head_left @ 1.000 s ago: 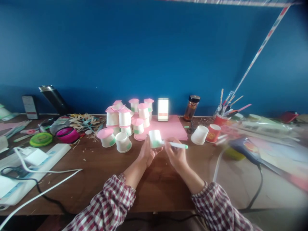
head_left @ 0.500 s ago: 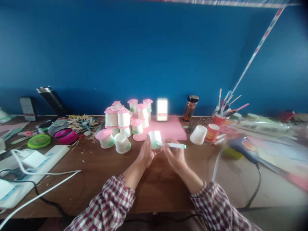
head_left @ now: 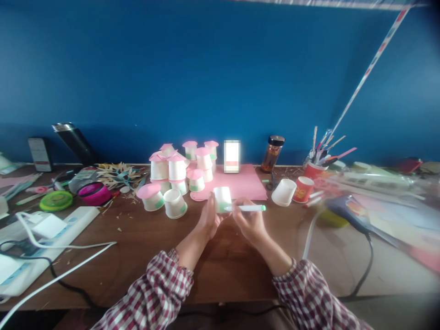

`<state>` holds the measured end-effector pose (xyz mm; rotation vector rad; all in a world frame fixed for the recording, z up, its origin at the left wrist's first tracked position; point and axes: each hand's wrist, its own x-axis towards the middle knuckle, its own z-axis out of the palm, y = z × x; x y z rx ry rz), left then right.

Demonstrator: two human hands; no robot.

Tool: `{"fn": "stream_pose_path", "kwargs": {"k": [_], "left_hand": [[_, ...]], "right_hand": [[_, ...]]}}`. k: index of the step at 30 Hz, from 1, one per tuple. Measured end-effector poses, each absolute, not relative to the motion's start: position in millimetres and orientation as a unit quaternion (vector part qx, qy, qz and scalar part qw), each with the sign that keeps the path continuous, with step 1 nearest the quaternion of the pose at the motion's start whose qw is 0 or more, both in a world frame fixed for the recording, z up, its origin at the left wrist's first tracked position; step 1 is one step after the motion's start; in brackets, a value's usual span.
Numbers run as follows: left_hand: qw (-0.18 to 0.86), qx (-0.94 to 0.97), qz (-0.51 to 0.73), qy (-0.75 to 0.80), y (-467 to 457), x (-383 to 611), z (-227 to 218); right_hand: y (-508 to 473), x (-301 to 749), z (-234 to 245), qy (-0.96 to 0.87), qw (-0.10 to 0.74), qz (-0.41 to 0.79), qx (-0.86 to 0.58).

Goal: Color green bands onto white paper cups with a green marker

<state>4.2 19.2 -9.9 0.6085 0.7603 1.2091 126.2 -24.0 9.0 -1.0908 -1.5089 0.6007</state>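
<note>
My left hand [head_left: 208, 216] is wrapped round a white paper cup [head_left: 222, 194] and holds it up off the table. A green patch shows low on the cup's side. Between the fingers of my right hand [head_left: 250, 221] is a white marker pen [head_left: 252, 208] with a green end. The pen's tip points left and meets the green patch, or comes very close to it. Left of my hands stand an uncovered white paper cup [head_left: 174, 204] with a green patch and a cup with a pink paper top [head_left: 151, 191].
Several pink-topped cups [head_left: 177, 169] stand grouped behind. Pink paper [head_left: 245, 181] lies at the back. To the right are a white cup [head_left: 283, 192], a red cup [head_left: 303, 189], a dark-lidded bottle [head_left: 273, 154] and a glue gun [head_left: 347, 211]. A power strip [head_left: 80, 220] with cables lies left.
The marker's tip has shifted slightly down along the cup's green patch, and the pen lies a little flatter. Both hands keep their grips in nearly the same place.
</note>
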Motion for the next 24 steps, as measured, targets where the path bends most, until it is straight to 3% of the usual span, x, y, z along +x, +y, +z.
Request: {"fn": "stream_pose_path", "kwargs": {"k": [24], "left_hand": [[0.703, 0.303, 0.554, 0.327, 14.7, 4.6, -7.1]], "right_hand": [[-24.3, 125.7, 8.1, -0.644, 0.549, 0.258, -0.467]]}}
